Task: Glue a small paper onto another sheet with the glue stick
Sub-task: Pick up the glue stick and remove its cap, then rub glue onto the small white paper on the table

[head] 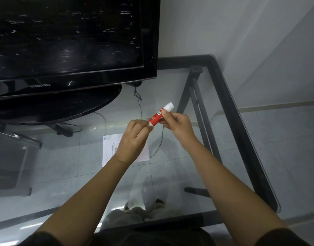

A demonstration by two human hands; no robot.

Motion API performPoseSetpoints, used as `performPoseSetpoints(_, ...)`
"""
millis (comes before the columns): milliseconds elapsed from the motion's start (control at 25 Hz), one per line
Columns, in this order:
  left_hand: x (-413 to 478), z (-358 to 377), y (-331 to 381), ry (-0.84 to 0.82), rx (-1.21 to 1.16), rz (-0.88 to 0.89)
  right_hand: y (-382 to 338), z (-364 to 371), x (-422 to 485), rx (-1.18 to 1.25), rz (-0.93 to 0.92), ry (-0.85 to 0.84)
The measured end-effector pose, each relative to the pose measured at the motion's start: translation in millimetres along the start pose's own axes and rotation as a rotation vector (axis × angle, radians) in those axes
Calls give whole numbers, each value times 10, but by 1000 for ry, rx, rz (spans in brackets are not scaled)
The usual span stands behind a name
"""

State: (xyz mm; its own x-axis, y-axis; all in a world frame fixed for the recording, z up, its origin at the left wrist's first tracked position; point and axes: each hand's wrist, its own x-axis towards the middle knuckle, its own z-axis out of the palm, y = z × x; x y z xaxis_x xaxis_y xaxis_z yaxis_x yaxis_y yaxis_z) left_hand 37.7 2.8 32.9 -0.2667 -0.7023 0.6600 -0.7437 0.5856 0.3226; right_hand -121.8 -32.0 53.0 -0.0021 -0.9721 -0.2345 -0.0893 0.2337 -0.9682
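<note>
Both hands hold the glue stick (160,115) in the air above the glass table (229,96), between the chest and the television (67,38). The stick's long axis runs obliquely, from its lower end at the left hand (135,137) up and away to its white end beyond the right hand (177,125). The right hand pinches the red barrel near its middle, thumb on top and the other fingers curled beneath; the left hand closes its thumb and forefinger on the lower end, the remaining fingers folded in. Whether the white upper end is a cap or the twist base cannot be told, so the coming move is judged to be either a pull or a turn along this same oblique axis, with the hands working against each other. The printed sheet (110,148) lies flat on the glass directly below and just behind the left hand, which covers much of it; the left hand is therefore the nearer one to the paper. No separate small paper can be made out. Legible writing: "SAMSUNG" on the television bezel; white lettering on the red barrel, partly hidden by the thumb; a round blue logo at the sheet's upper left corner, too small to read.
</note>
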Motion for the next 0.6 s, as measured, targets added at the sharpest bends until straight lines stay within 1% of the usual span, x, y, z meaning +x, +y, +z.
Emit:
performPoseSetpoints(40,-6,1,3,-17,-9,-29,-9,10,-6,10,3,-7)
performPoseSetpoints(80,7,-10,16,-41,-120,-184,-15,17,-11,18,1,-19)
performPoseSetpoints(160,34,-47,54,-125,-417,-523,-28,25,-22,9,-23,-53)
performPoseSetpoints(200,27,-52,58,-128,-477,-613,-22,32,-22,-20,-49,-69)
performPoseSetpoints(240,18,-61,43,-91,-525,-688,-1,44,-12,-85,-83,-81)
performPoseSetpoints(280,10,-85,5,-39,-591,-772,31,68,4,-208,-117,-97)
performPoseSetpoints(320,8,-126,-38,17,-684,-868,78,96,19,-397,-153,-129)
performPoseSetpoints(400,-32,-203,-124,106,-861,-1023,239,187,21,-887,-246,-213)
performPoseSetpoints(440,-57,-237,-157,140,-916,-1075,342,250,-5,-1075,-304,-253)
performPoseSetpoints(520,-86,-297,-206,192,-964,-1159,559,382,-97,-1266,-360,-366)
performPoseSetpoints(600,-117,-343,-250,223,-972,-1203,743,466,-179,-1345,-350,-467)
